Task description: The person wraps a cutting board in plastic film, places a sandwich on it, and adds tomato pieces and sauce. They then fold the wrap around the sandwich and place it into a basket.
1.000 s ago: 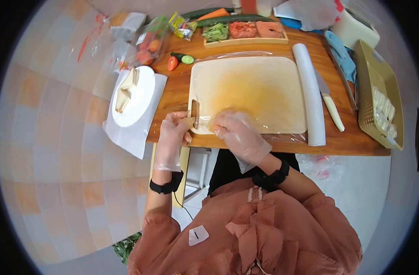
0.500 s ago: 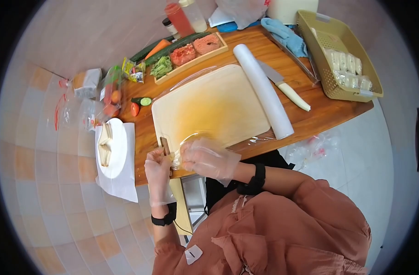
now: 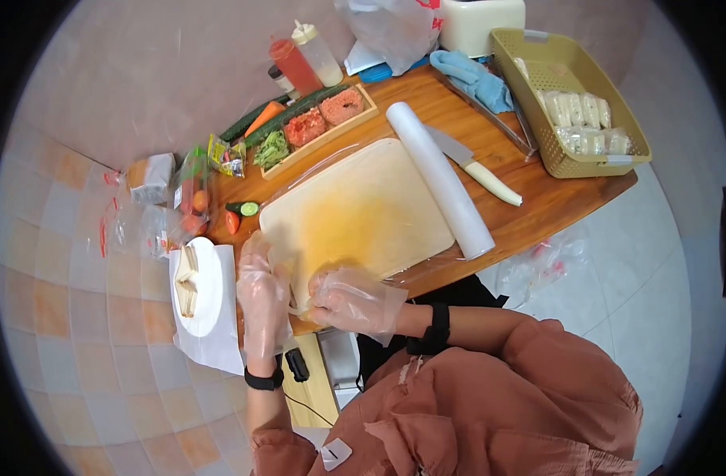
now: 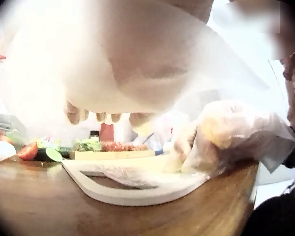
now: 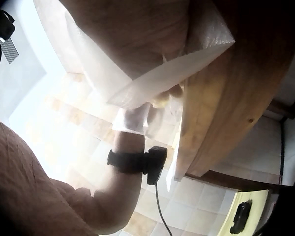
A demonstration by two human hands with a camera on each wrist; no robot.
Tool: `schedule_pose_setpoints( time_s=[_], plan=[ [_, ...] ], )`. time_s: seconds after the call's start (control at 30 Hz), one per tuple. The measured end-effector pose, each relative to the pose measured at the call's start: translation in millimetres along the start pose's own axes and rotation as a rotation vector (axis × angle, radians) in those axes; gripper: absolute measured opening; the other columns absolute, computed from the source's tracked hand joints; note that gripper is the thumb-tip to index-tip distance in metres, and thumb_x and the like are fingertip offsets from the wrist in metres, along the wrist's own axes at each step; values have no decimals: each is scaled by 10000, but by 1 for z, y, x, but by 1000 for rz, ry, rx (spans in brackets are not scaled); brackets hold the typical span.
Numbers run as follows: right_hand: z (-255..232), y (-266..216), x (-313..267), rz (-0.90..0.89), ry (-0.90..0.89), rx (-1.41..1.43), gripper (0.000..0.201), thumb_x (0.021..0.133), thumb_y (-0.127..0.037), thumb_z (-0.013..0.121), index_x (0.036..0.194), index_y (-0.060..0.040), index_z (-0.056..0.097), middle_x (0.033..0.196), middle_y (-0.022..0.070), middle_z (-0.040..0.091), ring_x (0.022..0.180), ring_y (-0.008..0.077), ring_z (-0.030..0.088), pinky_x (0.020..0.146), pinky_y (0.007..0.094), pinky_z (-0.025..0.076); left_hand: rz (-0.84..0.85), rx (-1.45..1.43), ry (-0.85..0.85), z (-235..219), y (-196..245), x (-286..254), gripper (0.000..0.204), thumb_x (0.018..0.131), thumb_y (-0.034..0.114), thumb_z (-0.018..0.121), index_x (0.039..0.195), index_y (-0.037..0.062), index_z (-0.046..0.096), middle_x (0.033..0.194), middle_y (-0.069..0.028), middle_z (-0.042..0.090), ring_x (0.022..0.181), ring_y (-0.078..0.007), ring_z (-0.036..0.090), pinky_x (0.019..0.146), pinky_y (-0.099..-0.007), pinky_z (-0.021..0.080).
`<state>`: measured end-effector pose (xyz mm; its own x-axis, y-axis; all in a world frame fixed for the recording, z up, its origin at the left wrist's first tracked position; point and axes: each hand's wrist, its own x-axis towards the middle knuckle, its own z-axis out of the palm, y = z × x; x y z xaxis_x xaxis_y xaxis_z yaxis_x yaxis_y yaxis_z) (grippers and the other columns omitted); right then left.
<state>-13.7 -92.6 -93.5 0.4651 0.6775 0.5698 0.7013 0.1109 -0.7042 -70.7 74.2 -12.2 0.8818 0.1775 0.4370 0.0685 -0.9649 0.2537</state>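
A pale cutting board (image 3: 414,186) lies on the wooden table, with clear plastic film (image 4: 130,178) over it and bunched at its handle slot. My right hand (image 3: 353,298), in a loose clear plastic glove, is at the board's near left corner with curled fingers, pinching the film there. Gloved too, my left hand (image 3: 261,300) hovers over the board's left end, its fingers stretched forward and holding nothing. In the left wrist view its fingertips (image 4: 76,114) hang above the board, apart from the film. The middle of the board looks yellowish through the film.
A white film roll (image 3: 441,181) and a knife (image 3: 490,181) lie right of the board. Behind it stands a wooden tray (image 3: 331,131) of fillings. A plate (image 3: 210,274) with sandwiches is at left; a basket (image 3: 557,155) with wrapped pieces at far right.
My left hand has parted from the film beside the right hand and moved forward over the board's left end, fingers straightened. The right hand stays at the near corner. The head view has turned.
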Motion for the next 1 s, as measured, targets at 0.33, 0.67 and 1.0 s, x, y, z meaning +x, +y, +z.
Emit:
schedule_pose_setpoints(
  time_s=[0.33, 0.67, 1.0],
  plan=[
    [-9, -7, 5, 149, -107, 113, 260, 914, -235, 646, 826, 5, 692, 898, 197, 656, 857, 387, 643, 798, 483, 493, 51, 232, -409, 40, -45, -19, 659, 1021, 289, 534, 1598, 44, 328, 1642, -204, 342, 1522, -458, 261, 1205, -585, 238],
    [-104, -38, -24, -173, 58, -492, 186, 884, -152, 686, 1048, -67, 699, 1188, 100, 661, 1119, 361, 618, 930, 458, 527, 62, 251, -396, 40, -43, -24, 669, 1048, 331, 450, 1617, 31, 266, 1674, -180, 286, 1538, -460, 213, 1212, -600, 201],
    [-152, -24, -54, 496, 180, -822, 483, 788, -212, 790, 1208, -9, 666, 1298, 269, 583, 1147, 435, 605, 970, 494, 494, 31, 224, -345, 39, -37, -25, 648, 1044, 286, 471, 1593, -9, 294, 1660, -187, 306, 1525, -474, 229, 1218, -568, 206]
  ],
)
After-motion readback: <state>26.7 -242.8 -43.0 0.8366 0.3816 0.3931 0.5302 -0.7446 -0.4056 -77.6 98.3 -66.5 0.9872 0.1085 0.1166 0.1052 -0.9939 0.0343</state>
